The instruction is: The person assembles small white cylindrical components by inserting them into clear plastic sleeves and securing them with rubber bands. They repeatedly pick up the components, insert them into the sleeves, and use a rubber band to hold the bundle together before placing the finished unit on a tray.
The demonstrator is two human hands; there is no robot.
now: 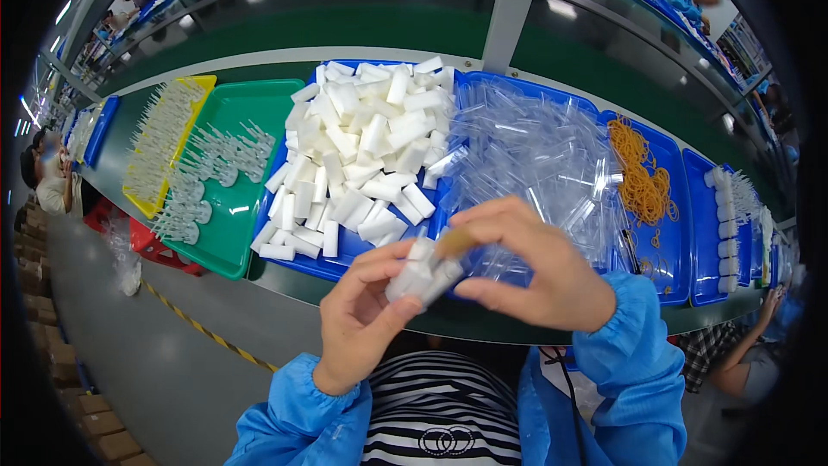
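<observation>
My left hand (366, 315) is closed round a small bundle of short white pieces (411, 279), some with what looks like a clear sleeve. My right hand (535, 267) comes in from the right with curled fingers, its fingertips at the bundle's upper end. A yellow-brown blur (454, 243) lies at those fingertips; its colour is like that of rubber bands, but motion hides what it is. Just beyond both hands, a blue tray (343, 261) is heaped with white foam-like blocks (362, 134). To its right, clear plastic sleeves (526, 164) fill another tray.
Orange rubber bands (638, 173) lie in a blue tray (677, 233) at the right. Farther right, a tray holds white bristled parts (729, 224). At the left, a green tray (237, 216) and a yellow tray (205, 86) carry white spiky parts. Other people sit along the line.
</observation>
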